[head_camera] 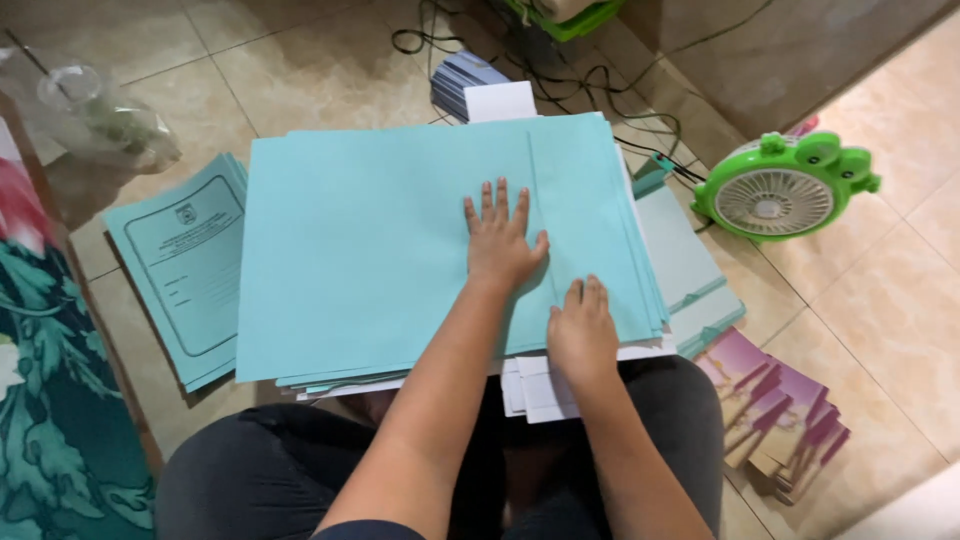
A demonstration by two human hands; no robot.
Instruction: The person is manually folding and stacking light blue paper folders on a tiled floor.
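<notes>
Paper first: your big stack of teal sheets point(380, 250) lies across your lap and the tiled floor point(880, 330), its top sheet spread wide, and everything else here sits around that stack. Your left hand point(503, 243) lies flat on the top sheet, fingers spread and open, gripping nothing, right beside a straight fold line that runs up the sheet. Your right hand point(581, 332) presses down at the stack's near right edge, fingers together and palm down; it holds nothing that you can see.

Under the stack's near edge, white slips point(535, 390) poke out toward your knees. Off its left edge lies a lower pile of printed teal covers point(180, 270), touching or nearly so. Past its right edge more teal folders point(690, 280) step down, then a fanned heap of pink-purple cards point(785, 420) lies near your right knee. Well right of the stack stands a green fan point(783, 190), with bare tile between. Behind the far edge sit a blue-and-white bundle point(475, 85) and black cables point(560, 80). Far left of the stack stands a clear plastic cup point(85, 105).
</notes>
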